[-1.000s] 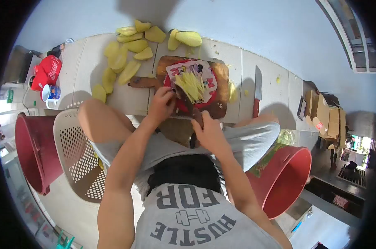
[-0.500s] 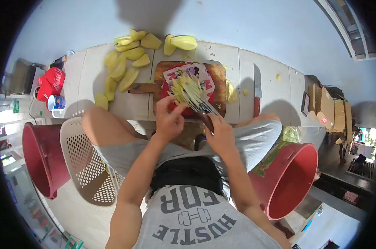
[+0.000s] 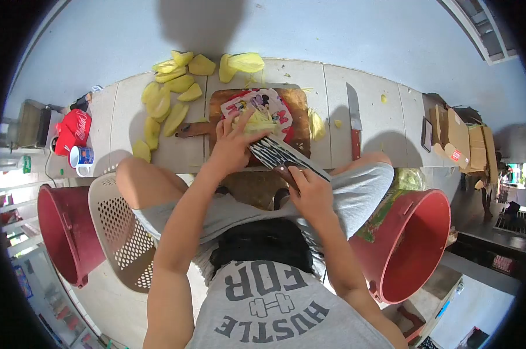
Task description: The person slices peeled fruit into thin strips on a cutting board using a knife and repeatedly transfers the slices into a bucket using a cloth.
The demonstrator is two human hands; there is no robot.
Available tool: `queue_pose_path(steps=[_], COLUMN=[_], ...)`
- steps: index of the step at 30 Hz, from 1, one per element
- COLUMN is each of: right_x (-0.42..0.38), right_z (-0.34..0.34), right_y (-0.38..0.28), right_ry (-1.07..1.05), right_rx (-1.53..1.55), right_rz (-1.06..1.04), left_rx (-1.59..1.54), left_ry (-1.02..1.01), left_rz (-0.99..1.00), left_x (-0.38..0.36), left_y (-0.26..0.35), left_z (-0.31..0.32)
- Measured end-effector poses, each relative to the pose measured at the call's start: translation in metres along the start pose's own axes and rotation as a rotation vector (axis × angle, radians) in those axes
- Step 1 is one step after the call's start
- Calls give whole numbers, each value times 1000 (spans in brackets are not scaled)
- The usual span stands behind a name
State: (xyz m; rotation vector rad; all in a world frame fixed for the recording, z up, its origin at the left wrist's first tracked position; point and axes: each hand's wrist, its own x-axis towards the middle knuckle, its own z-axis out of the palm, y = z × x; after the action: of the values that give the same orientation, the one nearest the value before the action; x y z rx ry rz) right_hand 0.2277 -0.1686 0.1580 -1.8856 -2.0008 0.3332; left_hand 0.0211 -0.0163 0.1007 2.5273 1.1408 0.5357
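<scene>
My right hand (image 3: 307, 187) is wrapped round the brown handle of a dark-and-light striped blade (image 3: 283, 156), which slants up and left over the near edge of a wooden cutting board (image 3: 301, 122). On the board lies a patterned cloth (image 3: 269, 99) with red round its edge, and a heap of thin yellow strips (image 3: 258, 123) rests on it. My left hand (image 3: 233, 142) reaches over the strips with its fingers spread, close to the blade's tip. Yellow peeled pieces (image 3: 158, 104) lie left of the board.
A knife (image 3: 355, 122) with a reddish handle lies right of the board. Red tubs (image 3: 62, 232) (image 3: 414, 250) flank my legs, with a perforated beige basket (image 3: 120, 232) by the left one. A mug (image 3: 83, 156) and red cap (image 3: 75, 131) sit left; cardboard (image 3: 452, 136) sits right.
The striped blade has come off the strips toward me and to the right, lying flatter. My left hand has opened out and moved up over the strips. The view has shifted slightly.
</scene>
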Motion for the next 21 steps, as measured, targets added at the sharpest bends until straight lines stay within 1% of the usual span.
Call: queue_pose_path(steps=[4, 6, 7, 9, 10, 12, 13, 15, 16, 18, 21], right_x=[-8, -13, -14, -18, -17, -10, -6, 7, 16, 39, 84], right_z=[-9, -13, -14, -14, -14, -14, -13, -6, 0, 16, 47], right_y=[-2, -1, 2, 7, 7, 9, 10, 14, 16, 20, 34], right_ry=[-35, 36, 37, 115, 116, 173, 174, 159, 158, 250, 295], right_rx=[9, 49, 53, 143, 145, 280, 281, 313, 316, 269, 211], right_rz=[45, 76, 72, 134, 137, 224, 223, 352, 346, 359, 290], left_rx=[70, -36, -32, -197, -195, -247, -246, -134, -131, -25, 44], left_ry=[-39, -63, -61, 152, 149, 285, 286, 318, 323, 177, 132], left_rz=[-2, -132, -135, -161, -159, -418, -418, -671, -674, -749, -740], left_x=[18, 25, 25, 21, 17, 5, -1, -14, -17, -18, -14], left_y=[-16, -21, -25, -35, -39, -44, -45, -47, -40, -22, -24], left_z=[6, 5, 6, 7, 8, 12, 18, 26, 19, 11, 19])
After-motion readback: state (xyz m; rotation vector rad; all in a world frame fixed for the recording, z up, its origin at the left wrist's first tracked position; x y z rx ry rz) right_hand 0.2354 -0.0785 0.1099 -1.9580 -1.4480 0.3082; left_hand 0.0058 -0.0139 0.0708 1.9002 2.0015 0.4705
